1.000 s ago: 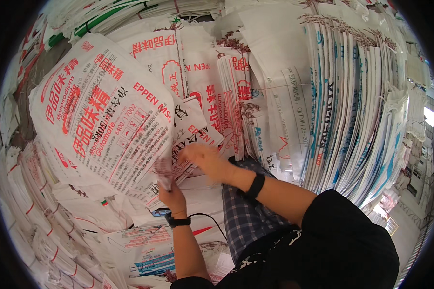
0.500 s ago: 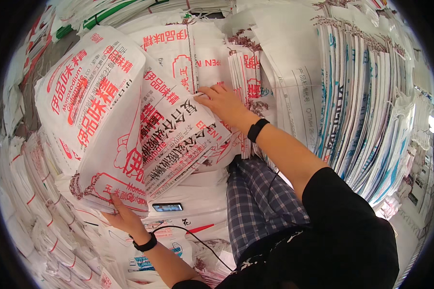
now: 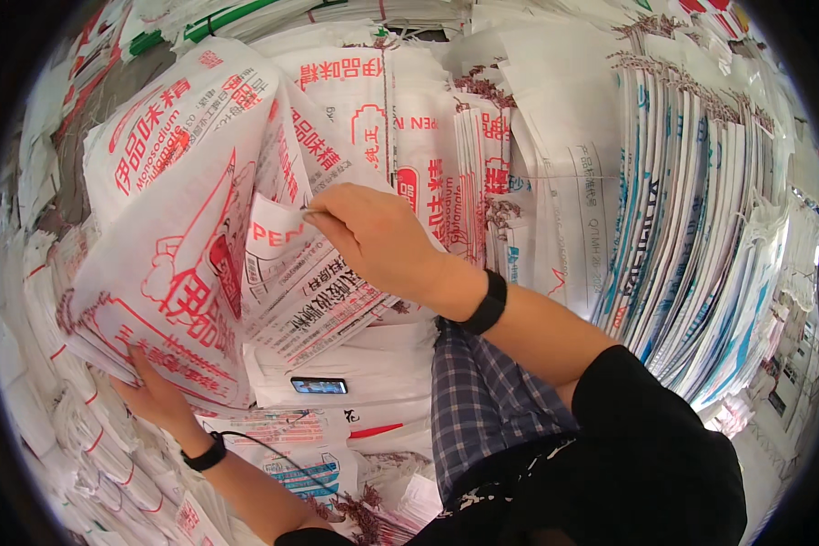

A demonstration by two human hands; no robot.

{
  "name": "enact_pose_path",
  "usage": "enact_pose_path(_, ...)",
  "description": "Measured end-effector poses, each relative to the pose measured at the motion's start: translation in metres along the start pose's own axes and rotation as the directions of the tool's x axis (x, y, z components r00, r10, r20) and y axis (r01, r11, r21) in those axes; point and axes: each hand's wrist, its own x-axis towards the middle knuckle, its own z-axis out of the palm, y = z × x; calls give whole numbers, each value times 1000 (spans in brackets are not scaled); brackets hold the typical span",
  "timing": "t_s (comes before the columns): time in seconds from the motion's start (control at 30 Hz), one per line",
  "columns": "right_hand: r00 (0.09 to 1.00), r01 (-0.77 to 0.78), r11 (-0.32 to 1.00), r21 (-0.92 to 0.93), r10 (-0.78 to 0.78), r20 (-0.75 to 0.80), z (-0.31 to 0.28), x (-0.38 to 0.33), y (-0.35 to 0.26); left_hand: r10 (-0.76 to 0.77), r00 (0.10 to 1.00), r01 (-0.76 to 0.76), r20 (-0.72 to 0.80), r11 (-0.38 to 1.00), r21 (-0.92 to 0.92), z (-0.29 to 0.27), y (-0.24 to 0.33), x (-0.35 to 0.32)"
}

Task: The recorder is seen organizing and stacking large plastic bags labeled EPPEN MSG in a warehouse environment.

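White woven sacks with red and black print lie in a loose pile in front of me. At the lower left, my left hand point(image 3: 159, 396) grips the lower edge of a folded-over white sack point(image 3: 155, 282), thumb on top and fingers beneath. That edge is lifted, and a fringe of brown stitching shows at its corner. Near the middle, my right hand point(image 3: 387, 238) is closed in a pinch on the turned-up edge of another printed sack point(image 3: 278, 238). More sacks point(image 3: 328, 291) lie layered under this hand, their edges fanned out.
A phone point(image 3: 319, 385) lies on white sacks just below the pile. On the right stands a tall row of folded sacks point(image 3: 682, 209) with blue print. Tied bundles point(image 3: 73, 391) line the left side. A black cable point(image 3: 273, 466) runs near my left wrist.
My right hand has moved left and nearer, folding up a sack's edge. My left hand has shifted left and slightly nearer with the sack edge, spreading the sack wider.
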Motion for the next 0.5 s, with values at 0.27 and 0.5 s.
enact_pose_path(0.27, 762, -634, 674, 380, 629, 154, -21, -11, -59, 130, 991, -123, -42, 983, 139, -17, 23, 59)
enact_pose_path(0.5, 311, -296, -228, 928, 895, 320, 8, -144, 7, 164, 981, -190, 106, 929, 317, -19, 67, 1)
